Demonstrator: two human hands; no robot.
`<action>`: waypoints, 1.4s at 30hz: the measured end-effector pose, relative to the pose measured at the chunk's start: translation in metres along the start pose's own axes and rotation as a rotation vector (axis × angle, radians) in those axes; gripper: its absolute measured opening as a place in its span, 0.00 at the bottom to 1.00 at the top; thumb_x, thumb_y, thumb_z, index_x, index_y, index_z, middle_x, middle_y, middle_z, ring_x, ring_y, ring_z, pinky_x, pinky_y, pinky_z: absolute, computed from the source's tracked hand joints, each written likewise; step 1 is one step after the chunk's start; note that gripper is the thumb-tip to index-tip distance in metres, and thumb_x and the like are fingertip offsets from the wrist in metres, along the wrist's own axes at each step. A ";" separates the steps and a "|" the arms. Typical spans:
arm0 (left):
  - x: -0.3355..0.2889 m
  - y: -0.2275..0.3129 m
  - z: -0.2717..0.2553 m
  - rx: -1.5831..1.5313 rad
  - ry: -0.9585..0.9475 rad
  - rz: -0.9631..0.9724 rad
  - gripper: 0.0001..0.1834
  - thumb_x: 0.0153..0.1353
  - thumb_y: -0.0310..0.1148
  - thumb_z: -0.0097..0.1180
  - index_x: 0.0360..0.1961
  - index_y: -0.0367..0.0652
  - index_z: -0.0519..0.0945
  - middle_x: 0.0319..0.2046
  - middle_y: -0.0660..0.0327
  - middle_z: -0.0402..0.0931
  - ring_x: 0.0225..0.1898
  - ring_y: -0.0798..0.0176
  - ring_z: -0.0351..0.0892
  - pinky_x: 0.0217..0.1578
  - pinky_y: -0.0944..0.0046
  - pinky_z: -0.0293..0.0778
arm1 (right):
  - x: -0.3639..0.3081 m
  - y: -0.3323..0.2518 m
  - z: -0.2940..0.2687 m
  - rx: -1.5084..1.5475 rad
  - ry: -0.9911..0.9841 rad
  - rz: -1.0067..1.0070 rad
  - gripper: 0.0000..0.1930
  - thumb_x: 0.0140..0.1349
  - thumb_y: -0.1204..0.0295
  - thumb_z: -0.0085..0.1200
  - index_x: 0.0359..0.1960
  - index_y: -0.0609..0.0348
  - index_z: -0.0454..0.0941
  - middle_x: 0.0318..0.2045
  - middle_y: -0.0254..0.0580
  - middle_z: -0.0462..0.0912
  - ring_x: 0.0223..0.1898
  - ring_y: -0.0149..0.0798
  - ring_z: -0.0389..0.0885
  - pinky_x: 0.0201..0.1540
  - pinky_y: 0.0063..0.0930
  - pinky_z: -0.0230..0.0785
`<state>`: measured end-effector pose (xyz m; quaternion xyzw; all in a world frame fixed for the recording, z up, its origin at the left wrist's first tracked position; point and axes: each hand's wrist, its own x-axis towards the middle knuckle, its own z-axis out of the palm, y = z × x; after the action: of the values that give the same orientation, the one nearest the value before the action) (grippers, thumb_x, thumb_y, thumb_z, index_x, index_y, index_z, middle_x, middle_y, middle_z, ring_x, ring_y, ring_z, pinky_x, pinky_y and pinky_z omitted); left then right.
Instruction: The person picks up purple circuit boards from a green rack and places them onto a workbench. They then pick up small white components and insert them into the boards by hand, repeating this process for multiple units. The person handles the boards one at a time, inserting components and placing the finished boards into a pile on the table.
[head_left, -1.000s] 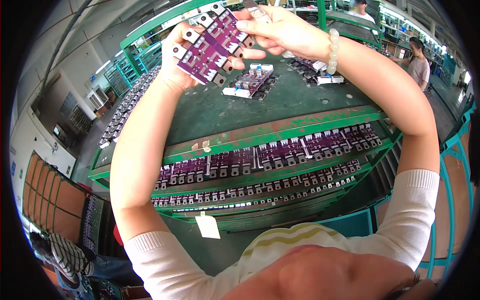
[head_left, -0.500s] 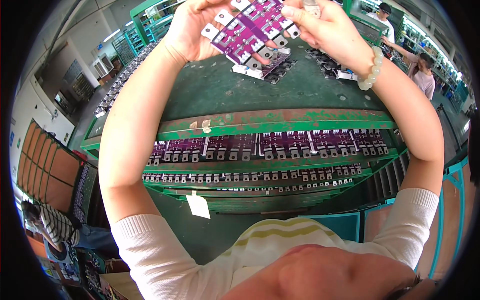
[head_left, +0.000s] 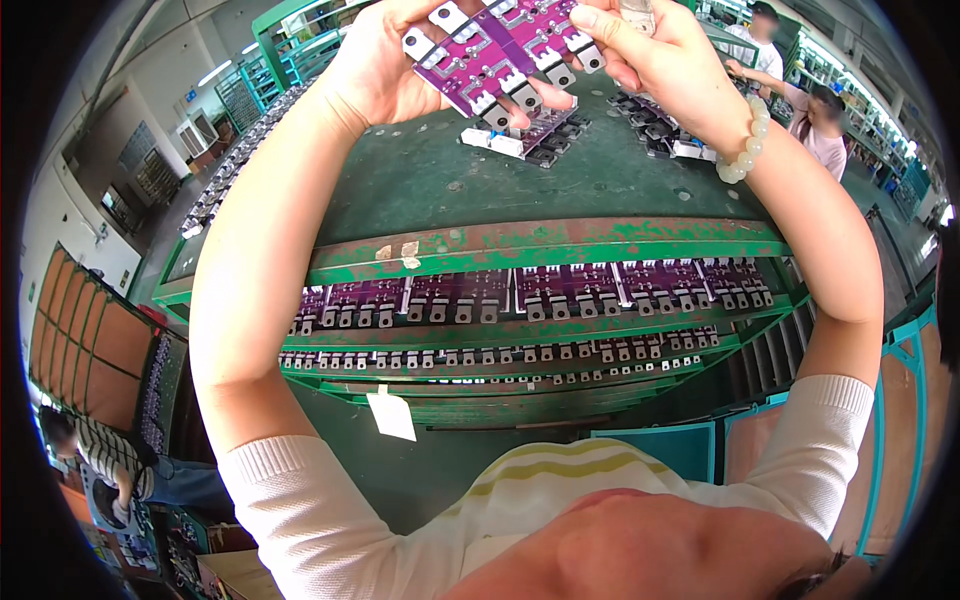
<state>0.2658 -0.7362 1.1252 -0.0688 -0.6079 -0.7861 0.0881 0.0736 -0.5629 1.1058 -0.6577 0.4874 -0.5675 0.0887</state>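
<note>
Held up in both hands, above the green bench top (head_left: 420, 185), is a purple circuit board (head_left: 480, 60) with several metal-tabbed components along two of its edges. My left hand (head_left: 385, 70) grips the board's left side, and some of its fingertips show beneath the lower edge. My right hand (head_left: 650, 50) pinches the right end, thumb on top. Behind and below the held board, a second board with black and white parts (head_left: 525, 140) lies on the bench. More dark parts (head_left: 665, 130) lie under my right wrist.
Below the bench edge (head_left: 550, 235), rack shelves carry rows of purple boards (head_left: 570, 285). A white paper tag (head_left: 392, 414) hangs from the lower shelf. Another row of boards (head_left: 245, 150) lines the bench's left side. One person sits at lower left; two stand at upper right.
The board has tilted slightly and shifted a little in my hands, both of which keep hold of it. At upper right, one person's arm and body have moved left.
</note>
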 end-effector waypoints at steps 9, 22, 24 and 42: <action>0.005 0.000 -0.002 -0.036 -0.156 -0.066 0.45 0.71 0.69 0.36 0.73 0.43 0.65 0.66 0.41 0.72 0.61 0.32 0.76 0.54 0.28 0.77 | -0.003 -0.002 0.002 -0.023 0.021 0.039 0.07 0.73 0.70 0.57 0.42 0.60 0.80 0.20 0.25 0.75 0.18 0.20 0.69 0.22 0.17 0.60; 0.002 -0.001 0.005 -0.039 0.097 -0.023 0.52 0.64 0.78 0.38 0.69 0.41 0.71 0.65 0.47 0.75 0.64 0.42 0.75 0.64 0.37 0.70 | -0.004 -0.013 0.001 0.092 -0.023 0.161 0.08 0.72 0.69 0.58 0.40 0.62 0.83 0.20 0.26 0.76 0.17 0.20 0.67 0.19 0.17 0.57; 0.003 -0.001 0.005 -0.034 0.083 -0.021 0.53 0.64 0.79 0.38 0.70 0.40 0.71 0.65 0.47 0.74 0.64 0.43 0.75 0.64 0.37 0.70 | -0.005 -0.012 -0.001 0.122 -0.041 0.153 0.08 0.72 0.69 0.58 0.40 0.63 0.83 0.20 0.26 0.76 0.17 0.20 0.67 0.19 0.17 0.57; 0.003 -0.003 0.011 0.086 0.068 0.019 0.55 0.64 0.79 0.35 0.73 0.39 0.65 0.68 0.44 0.70 0.66 0.38 0.73 0.63 0.32 0.71 | -0.006 -0.012 0.002 -0.020 -0.026 0.147 0.08 0.73 0.70 0.54 0.40 0.60 0.83 0.16 0.23 0.73 0.15 0.18 0.65 0.18 0.19 0.54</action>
<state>0.2620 -0.7250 1.1254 -0.0438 -0.6370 -0.7604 0.1189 0.0826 -0.5528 1.1094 -0.6284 0.5388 -0.5459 0.1299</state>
